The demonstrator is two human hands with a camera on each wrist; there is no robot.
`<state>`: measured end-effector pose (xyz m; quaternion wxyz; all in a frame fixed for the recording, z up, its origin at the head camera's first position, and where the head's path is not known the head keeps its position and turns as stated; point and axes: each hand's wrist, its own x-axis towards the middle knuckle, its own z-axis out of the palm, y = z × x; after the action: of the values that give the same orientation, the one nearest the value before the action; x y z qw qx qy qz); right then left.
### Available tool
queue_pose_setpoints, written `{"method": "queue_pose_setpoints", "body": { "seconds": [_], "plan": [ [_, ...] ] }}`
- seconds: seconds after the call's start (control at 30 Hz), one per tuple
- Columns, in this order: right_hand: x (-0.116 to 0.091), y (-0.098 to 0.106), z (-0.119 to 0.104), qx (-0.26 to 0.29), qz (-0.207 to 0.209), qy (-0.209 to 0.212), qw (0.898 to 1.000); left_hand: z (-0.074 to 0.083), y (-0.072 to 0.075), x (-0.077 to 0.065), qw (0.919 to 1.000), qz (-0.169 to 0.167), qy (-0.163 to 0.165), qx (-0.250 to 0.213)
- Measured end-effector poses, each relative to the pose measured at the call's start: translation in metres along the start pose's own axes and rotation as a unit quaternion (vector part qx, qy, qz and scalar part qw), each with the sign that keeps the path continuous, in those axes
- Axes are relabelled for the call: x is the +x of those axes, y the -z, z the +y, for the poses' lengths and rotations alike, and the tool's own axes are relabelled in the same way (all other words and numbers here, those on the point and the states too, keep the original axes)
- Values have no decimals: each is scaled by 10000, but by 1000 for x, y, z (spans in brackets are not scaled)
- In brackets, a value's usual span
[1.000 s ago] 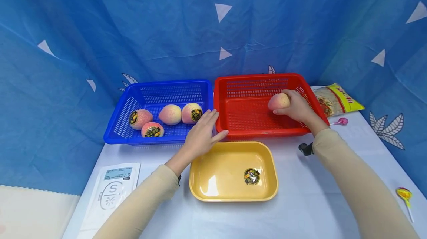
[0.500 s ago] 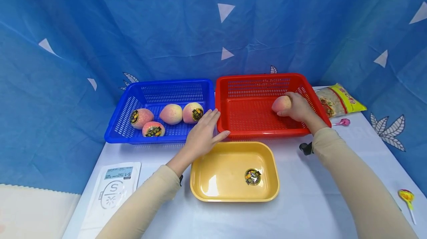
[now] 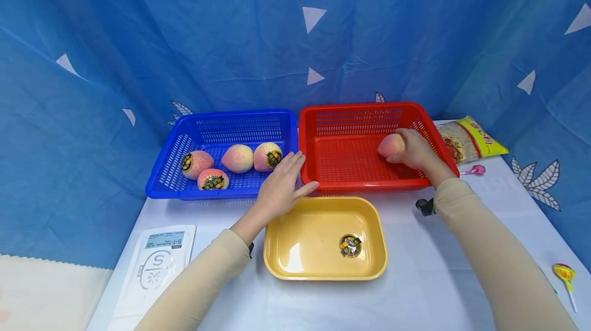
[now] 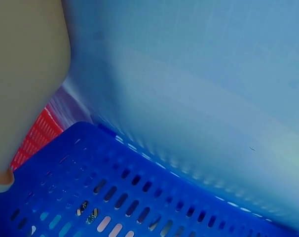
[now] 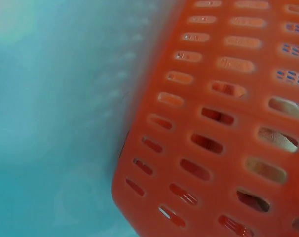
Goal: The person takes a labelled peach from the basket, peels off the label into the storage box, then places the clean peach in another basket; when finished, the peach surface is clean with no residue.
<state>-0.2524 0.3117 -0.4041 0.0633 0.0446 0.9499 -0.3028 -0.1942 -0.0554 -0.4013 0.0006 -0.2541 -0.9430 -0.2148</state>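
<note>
Right fingers [image 3: 408, 134] round peach [image 3: 391, 146]; underside unclear

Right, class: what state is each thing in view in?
Left hand, fingers extended
Right hand, gripping a peach
Blue basket, holding four other peaches
Red basket, gripped peach inside
Yellow tray, upright, sticker inside
White pouch, lying flat
Food packet, lying down
Pink lollipop, lying down
Yellow lollipop, lying down

Worktop [image 3: 415, 254]: white pouch [image 3: 157, 264] lies near left edge; printed packet [image 3: 475, 141], far right corner; yellow lollipop [image 3: 563, 272], near right edge.
</note>
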Motion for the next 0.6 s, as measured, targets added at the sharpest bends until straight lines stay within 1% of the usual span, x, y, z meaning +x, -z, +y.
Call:
{"method": "queue_pose_setpoints", "body": {
  "seconds": [0.17,0.4,0.6],
  "plan": [
    [0,0,0,-1,84,110,9999,0,0,-1,10000,40,-24,20],
    [-1,0,2,52,0,-50,10000,0,0,-2,10000,31,-13,-54],
    [-6,2,0,21,-34,-83,10000,0,0,-2,9999,21,18,-164]
  ]
}}
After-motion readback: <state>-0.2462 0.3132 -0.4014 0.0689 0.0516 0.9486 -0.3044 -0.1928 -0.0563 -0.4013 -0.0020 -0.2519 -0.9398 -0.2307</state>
